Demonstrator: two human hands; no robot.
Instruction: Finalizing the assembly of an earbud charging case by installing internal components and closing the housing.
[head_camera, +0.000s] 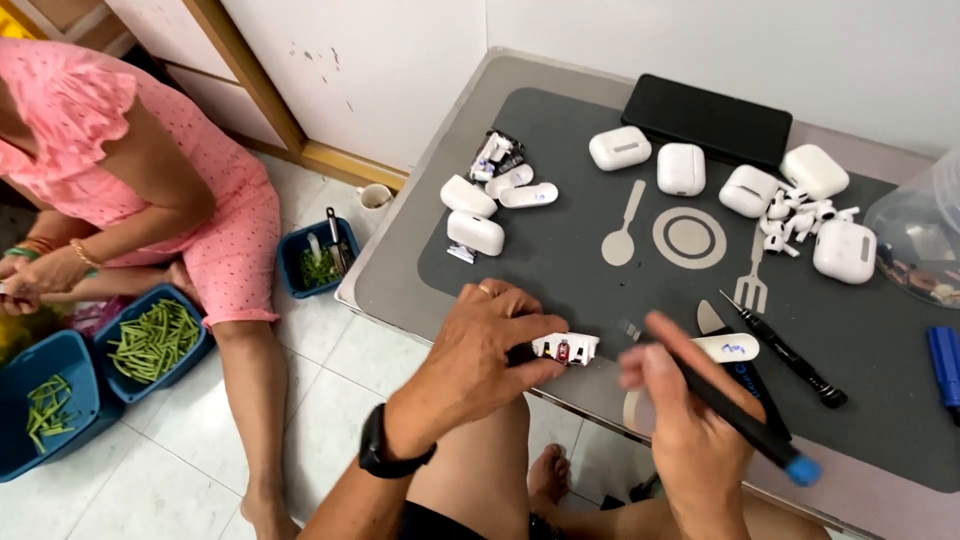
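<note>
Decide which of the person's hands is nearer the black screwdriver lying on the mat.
Right. The right hand is just left of the black screwdriver; the left hand is farther left, holding a small white part.

We see our left hand (478, 352) wearing a gold ring on one finger and a black band strapped round the wrist. Our right hand (688, 425) is bare, no ring or strap. Both forearms are sleeveless; below them our knees are uncovered, dark shorts showing.

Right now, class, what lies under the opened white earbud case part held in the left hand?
Under the opened white case part lies the dark grey mat. The left hand covers its left end, so anything beneath there is hidden.
</note>
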